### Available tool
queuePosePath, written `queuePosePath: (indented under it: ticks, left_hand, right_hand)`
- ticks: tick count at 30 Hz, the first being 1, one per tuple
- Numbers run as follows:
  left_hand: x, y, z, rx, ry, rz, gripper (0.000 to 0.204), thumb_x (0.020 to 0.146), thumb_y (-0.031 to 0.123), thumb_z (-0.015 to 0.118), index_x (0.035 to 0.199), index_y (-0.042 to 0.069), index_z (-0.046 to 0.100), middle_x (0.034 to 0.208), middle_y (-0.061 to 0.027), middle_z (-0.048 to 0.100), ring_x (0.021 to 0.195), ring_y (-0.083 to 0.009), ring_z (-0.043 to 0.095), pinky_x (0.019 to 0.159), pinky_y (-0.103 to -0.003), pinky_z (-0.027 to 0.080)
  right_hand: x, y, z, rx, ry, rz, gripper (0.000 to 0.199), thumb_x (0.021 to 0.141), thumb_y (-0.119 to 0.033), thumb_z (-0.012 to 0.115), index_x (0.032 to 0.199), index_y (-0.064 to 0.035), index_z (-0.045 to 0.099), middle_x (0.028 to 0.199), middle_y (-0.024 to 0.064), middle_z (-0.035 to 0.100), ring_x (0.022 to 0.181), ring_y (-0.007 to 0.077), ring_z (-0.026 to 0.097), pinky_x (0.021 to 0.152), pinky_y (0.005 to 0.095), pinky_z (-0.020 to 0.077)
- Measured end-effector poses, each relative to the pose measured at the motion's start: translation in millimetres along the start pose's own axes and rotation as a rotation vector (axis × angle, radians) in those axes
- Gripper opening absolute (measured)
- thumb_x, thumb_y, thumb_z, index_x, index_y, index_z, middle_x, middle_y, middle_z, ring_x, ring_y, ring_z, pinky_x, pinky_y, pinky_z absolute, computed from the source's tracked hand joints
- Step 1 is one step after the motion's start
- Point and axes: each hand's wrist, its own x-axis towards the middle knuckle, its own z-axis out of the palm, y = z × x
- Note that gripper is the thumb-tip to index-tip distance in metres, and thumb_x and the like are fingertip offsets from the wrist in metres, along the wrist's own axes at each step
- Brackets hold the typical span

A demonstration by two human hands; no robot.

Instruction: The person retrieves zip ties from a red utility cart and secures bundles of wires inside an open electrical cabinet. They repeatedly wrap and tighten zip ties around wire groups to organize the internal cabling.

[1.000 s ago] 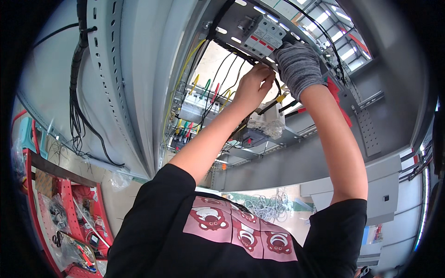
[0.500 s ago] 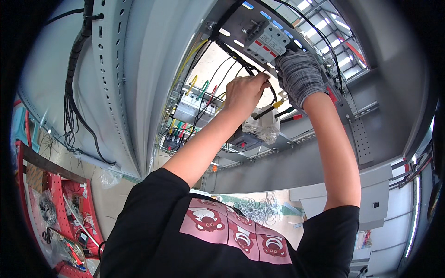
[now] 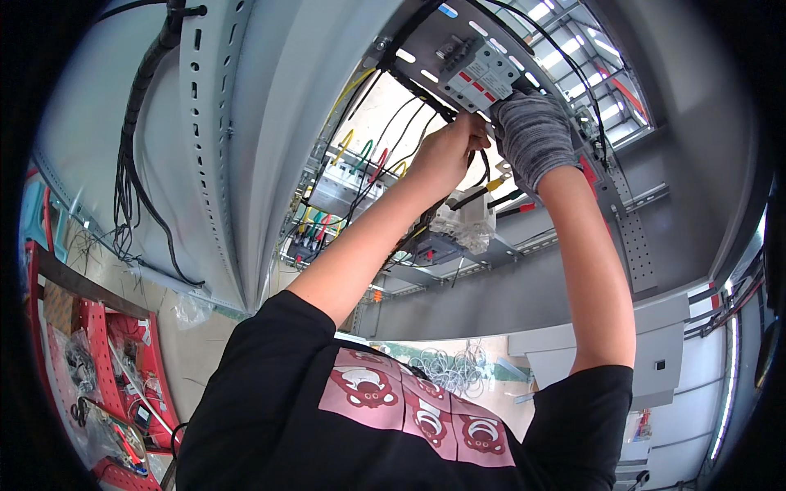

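Note:
Inside a grey metal cabinet, my bare left hand (image 3: 449,157) is raised with thumb and fingers pinched together at a black wire (image 3: 485,167) that comes out below them. Just above the fingertips sits a light-grey modular switch block (image 3: 483,75) with red marks, mounted on a slotted metal plate (image 3: 427,51). My right hand (image 3: 534,135), in a grey knitted glove, is curled beside the block's lower right end. Its fingertips and whatever they grip are hidden. Beneath the hands, a thick cable with a yellow sleeve (image 3: 494,185) runs near plastic-wrapped parts (image 3: 468,222).
Left of my forearm are breakers (image 3: 340,190) with yellow, green and red wires. A perforated cabinet post (image 3: 199,123) and a black cable bundle (image 3: 131,139) stand farther left. Red shelving (image 3: 102,352) with loose parts is at lower left. Coiled wire (image 3: 450,368) lies on the floor.
My left hand has moved slightly up and right, closer to the switch block and the gloved hand. The right hand stays nearly in place. The view has shifted a little.

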Motion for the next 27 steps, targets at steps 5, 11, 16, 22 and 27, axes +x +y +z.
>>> queuePosePath:
  ticks: [5,11,16,22,27]
  left_hand:
    - [4,-2,0,0.074,-0.017,-0.051,0.028,0.082,-0.005,0.046,0.109,0.0,0.041,0.084,-0.0085,0.068,0.077,-0.026,0.067,0.069,-0.036,0.052]
    - [3,11,7,0.255,0.039,-0.075,0.035,0.077,-0.01,0.05,0.108,0.001,0.039,0.086,-0.0064,0.068,0.081,-0.0262,0.068,0.067,-0.036,0.053]
    - [2,12,11,0.217,0.088,-0.043,0.034,0.076,-0.007,0.05,0.107,0.002,0.038,0.079,-0.0045,0.069,0.076,-0.0288,0.067,0.065,-0.04,0.051]
    - [2,6,18,0.066,0.154,0.01,0.038,0.075,-0.011,0.047,0.109,0.001,0.036,0.084,-0.0097,0.067,0.081,-0.031,0.066,0.068,-0.041,0.051]
    - [2,10,18,0.017,0.144,-0.05,0.039,0.077,-0.011,0.049,0.113,0.001,0.036,0.087,-0.0109,0.066,0.084,-0.0315,0.066,0.07,-0.04,0.051]
  right_hand:
    - [1,1,3,0.001,0.03,-0.022,0.024,0.074,-0.01,0.063,0.097,-0.0132,0.068,0.093,0.0111,0.067,0.09,0.029,0.063,0.081,0.0409,0.0497]
    - [0,-4,-11,0.002,-0.031,-0.009,0.028,0.074,-0.016,0.068,0.102,-0.0163,0.068,0.097,0.01,0.067,0.092,0.0265,0.065,0.082,0.0399,0.0492]
    - [1,-2,-8,0.011,-0.027,-0.007,0.036,0.065,-0.02,0.077,0.099,-0.0146,0.069,0.092,0.0094,0.069,0.087,0.0276,0.066,0.078,0.0393,0.0507]
    - [2,-4,-5,0.058,-0.01,0.004,0.015,0.072,-0.015,0.067,0.085,-0.009,0.071,0.08,0.0135,0.067,0.075,0.0298,0.066,0.072,0.0387,0.0524]
    - [0,-8,-2,0.001,-0.089,-0.008,0.023,0.07,-0.019,0.068,0.092,-0.0118,0.068,0.092,0.0103,0.067,0.09,0.0278,0.064,0.079,0.0429,0.048]
